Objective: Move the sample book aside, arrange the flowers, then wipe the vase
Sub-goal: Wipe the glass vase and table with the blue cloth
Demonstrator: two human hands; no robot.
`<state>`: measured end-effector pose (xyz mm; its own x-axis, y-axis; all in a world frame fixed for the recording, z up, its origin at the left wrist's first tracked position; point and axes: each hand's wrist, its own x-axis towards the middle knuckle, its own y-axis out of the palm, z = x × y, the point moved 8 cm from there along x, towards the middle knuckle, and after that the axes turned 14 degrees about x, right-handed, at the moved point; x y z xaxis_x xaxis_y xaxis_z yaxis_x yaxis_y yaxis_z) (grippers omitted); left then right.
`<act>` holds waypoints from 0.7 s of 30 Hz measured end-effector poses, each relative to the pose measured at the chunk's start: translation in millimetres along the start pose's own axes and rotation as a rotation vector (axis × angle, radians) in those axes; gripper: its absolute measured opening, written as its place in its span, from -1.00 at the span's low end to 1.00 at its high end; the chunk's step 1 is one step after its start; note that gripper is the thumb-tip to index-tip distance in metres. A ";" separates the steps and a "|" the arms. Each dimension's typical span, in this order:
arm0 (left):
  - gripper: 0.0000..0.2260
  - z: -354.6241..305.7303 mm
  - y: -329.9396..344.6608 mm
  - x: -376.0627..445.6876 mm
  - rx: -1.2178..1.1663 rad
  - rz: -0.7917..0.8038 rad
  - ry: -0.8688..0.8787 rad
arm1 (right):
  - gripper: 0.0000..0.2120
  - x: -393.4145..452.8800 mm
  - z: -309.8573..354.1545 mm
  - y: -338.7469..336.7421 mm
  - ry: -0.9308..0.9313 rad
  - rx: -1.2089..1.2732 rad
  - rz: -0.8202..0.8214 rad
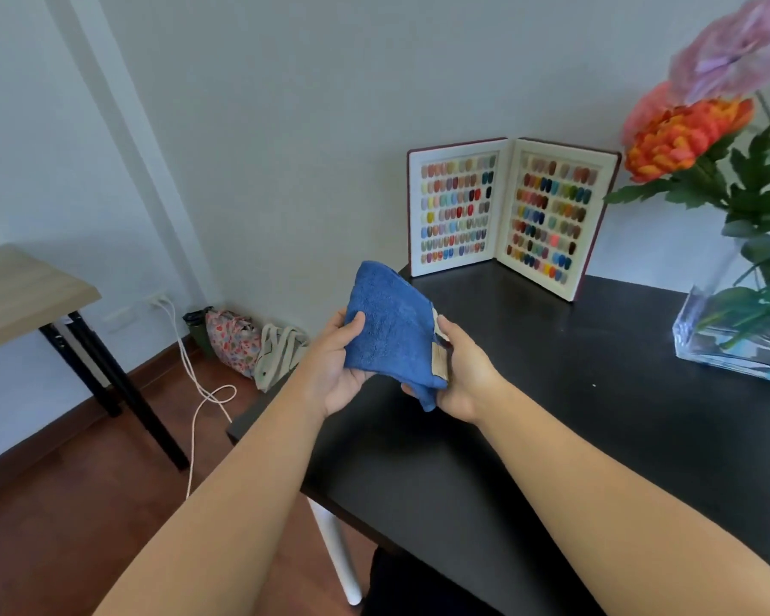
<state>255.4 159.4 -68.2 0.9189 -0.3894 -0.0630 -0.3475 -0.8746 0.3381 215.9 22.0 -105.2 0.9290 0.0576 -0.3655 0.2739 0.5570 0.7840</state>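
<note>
A folded blue cloth [390, 329] with a beige tag is held between both hands above the left end of the black table [552, 415]. My left hand [336, 362] grips its left side, my right hand [465, 371] its lower right corner. The sample book [507, 211] stands open and upright at the table's back left corner, showing rows of coloured nail tips. At the right edge a clear glass vase [725, 331] holds an orange flower [681, 135], a pink flower [734, 51] and green leaves, partly cut off by the frame.
A light wooden table [14, 291] with black legs stands at the left. On the wooden floor by the wall lie a floral bag [234, 340] and a cream tote bag [279, 353]. A white cable [196, 384] runs from a wall socket across the floor.
</note>
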 end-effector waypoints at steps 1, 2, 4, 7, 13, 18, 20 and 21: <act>-0.53 3.1 15.6 3.1 -0.008 0.035 -0.009 | -0.70 -7.8 9.0 -7.2 -0.004 0.008 0.016; -0.52 6.5 30.6 6.4 -0.016 0.071 -0.021 | -0.70 -16.0 19.7 -14.4 -0.025 0.018 0.033; -0.59 14.2 59.2 13.8 -0.009 0.145 -0.036 | -0.60 -32.5 51.4 -34.5 -0.154 0.040 0.045; -0.76 28.3 99.4 24.3 0.143 0.239 -0.009 | -0.52 -69.5 104.0 -63.9 -0.362 0.041 0.052; -0.56 63.1 198.1 32.4 0.263 0.477 0.035 | -0.40 -141.7 147.5 -98.6 -0.422 0.090 0.121; -0.67 94.8 271.8 38.0 0.313 0.633 -0.016 | -0.43 -185.2 176.6 -131.2 -0.585 0.076 0.014; -0.71 110.0 296.1 43.1 0.465 0.663 -0.011 | -0.45 -201.4 195.4 -149.6 -0.714 0.111 -0.085; -0.73 116.2 307.8 46.9 0.568 0.670 0.012 | -0.50 -210.4 205.4 -159.9 -0.793 0.113 -0.147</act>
<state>169.8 -161.6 -76.2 0.4887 -0.8724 -0.0074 -0.8522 -0.4755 -0.2184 27.7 -249.4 -50.6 0.7698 -0.6372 -0.0377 0.3907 0.4236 0.8172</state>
